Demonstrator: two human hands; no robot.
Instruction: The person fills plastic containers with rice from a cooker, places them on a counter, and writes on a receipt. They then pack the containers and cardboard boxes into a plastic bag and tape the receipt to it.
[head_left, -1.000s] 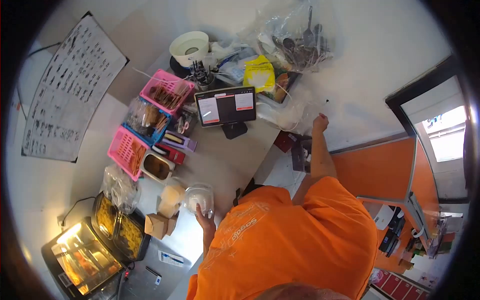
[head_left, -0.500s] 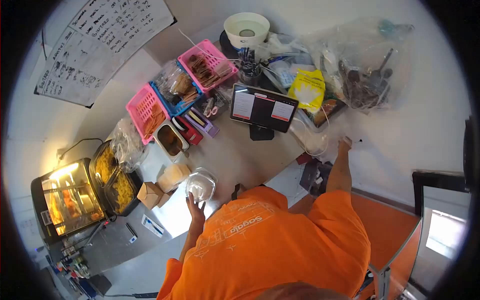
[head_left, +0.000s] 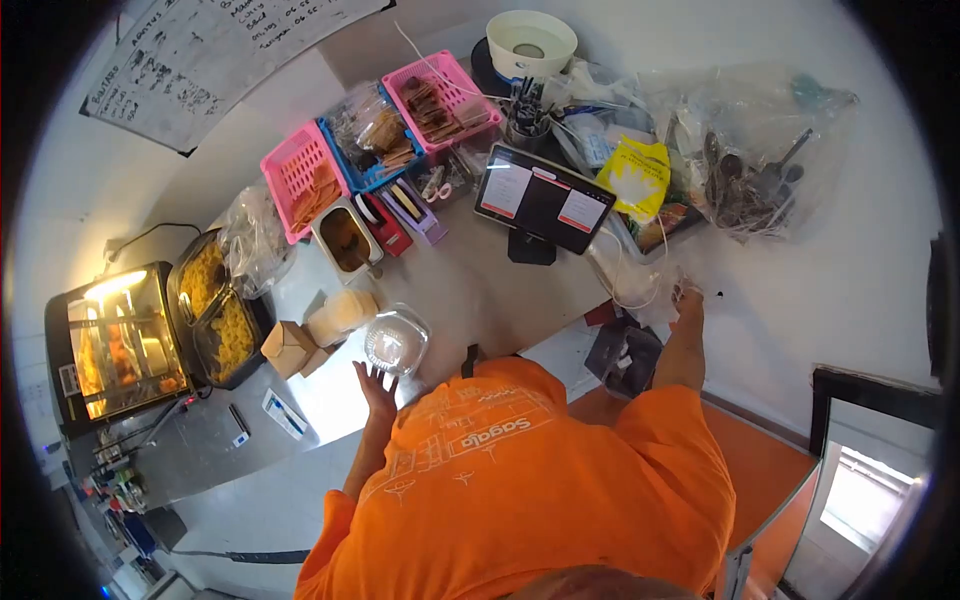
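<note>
A steel counter (head_left: 470, 300) carries one lit food warmer (head_left: 115, 340), one tablet (head_left: 545, 197), two pink baskets (head_left: 300, 180) flanking one blue basket (head_left: 362, 150), and one clear lidded container (head_left: 396, 341) near its front edge. The left hand (head_left: 377, 387), fingers spread and holding nothing, rests just beside that container. The right hand (head_left: 688, 300) grips crumpled clear plastic (head_left: 660, 290) by the wall.

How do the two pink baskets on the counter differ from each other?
The left pink basket sits nearer the person, beside the metal tub; the right pink basket sits farther back, near the white bowl. The left one holds orange-brown pieces, the right one darker brown pieces. A blue basket separates them. Both are slotted pink plastic and stand open.
</note>
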